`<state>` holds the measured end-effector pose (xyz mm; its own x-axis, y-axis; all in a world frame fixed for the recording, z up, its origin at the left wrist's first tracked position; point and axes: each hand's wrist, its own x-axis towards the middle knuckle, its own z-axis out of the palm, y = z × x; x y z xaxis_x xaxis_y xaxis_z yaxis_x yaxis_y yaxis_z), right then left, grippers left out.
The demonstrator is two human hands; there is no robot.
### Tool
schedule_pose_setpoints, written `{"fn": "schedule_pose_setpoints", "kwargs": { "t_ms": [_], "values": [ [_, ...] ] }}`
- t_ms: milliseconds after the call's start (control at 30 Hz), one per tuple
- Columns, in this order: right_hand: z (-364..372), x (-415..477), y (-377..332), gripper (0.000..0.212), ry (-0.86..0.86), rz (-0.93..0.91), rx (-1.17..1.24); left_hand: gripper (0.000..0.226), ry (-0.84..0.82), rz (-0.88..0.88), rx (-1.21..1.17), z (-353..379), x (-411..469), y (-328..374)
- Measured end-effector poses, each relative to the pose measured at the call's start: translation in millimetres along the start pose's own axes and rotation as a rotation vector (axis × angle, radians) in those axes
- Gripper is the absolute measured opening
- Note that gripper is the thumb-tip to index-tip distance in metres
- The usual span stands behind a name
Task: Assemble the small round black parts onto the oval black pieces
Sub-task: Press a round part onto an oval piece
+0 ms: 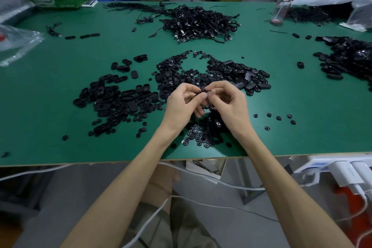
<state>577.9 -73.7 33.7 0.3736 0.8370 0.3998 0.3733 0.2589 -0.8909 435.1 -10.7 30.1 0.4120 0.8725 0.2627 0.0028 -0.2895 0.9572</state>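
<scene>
– Green tabletop [60, 66], black plastic all over it. Where do I start?
– At the left: loose ovals [112, 96] in a heap. Then the left hand [181, 106], its fingers curled round a black piece [202, 93], held just above the round parts [181, 72].
– And the right hand [227, 102]?
– Thumb and forefinger pinch the same piece from the other side; the other fingers are curled in. The two hands meet at the tips.
– So which step is this?
– I judge it the pressing-in: a round part being seated in an oval. Whether it is home yet I cannot tell; the fingertips hide the joint.
– Next?
– A firm squeeze, square on, I think, then a look to check the fit. After that it wants setting down, perhaps on the pile [251, 80] beside the right hand, and a fresh oval taken from the left.
</scene>
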Motion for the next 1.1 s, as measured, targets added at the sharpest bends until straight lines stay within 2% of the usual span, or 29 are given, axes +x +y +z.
{"fn": "schedule_pose_setpoints", "kwargs": {
  "t_ms": [67,233,333,400,467,633,767,833,933,1000,1100],
  "values": [
    [-1,1,3,0.013,0.077,0.022,0.014,0.015,0.023,0.003,0.005,1,1,0],
    [-9,7,17,0.019,0.46,0.257,0.156,0.012,0.049,-0.001,0.03,1,3,-2],
    [-10,11,20,0.036,0.53,0.309,0.242,0.014,0.051,-0.007,0.078,0,2,-3],
    [-9,11,20,0.057,0.492,0.309,0.26,0.014,0.057,-0.007,0.095,0,2,-4],
    [-8,10,20,0.064,0.449,0.31,0.235,0.014,0.071,0.004,0.112,0,2,-4],
    [-8,8,17,0.04,0.415,0.306,0.082,0.018,0.116,0.092,0.233,3,0,4],
    [-7,5,12,0.037,0.266,0.249,-0.073,0.02,0.129,0.132,0.419,-29,17,17],
    [-5,6,12,0.04,0.13,0.207,-0.214,0.025,0.138,0.072,0.633,-61,32,21],
    [1,6,12,0.049,-0.037,0.168,-0.439,0.035,0.212,-0.107,1.055,-117,47,16],
    [3,7,12,0.055,-0.066,0.172,-0.505,0.034,0.237,-0.261,1.299,-148,47,11],
    [3,8,13,0.053,-0.078,0.164,-0.537,0.019,0.201,-0.444,1.421,-172,39,7]
  ]
}}
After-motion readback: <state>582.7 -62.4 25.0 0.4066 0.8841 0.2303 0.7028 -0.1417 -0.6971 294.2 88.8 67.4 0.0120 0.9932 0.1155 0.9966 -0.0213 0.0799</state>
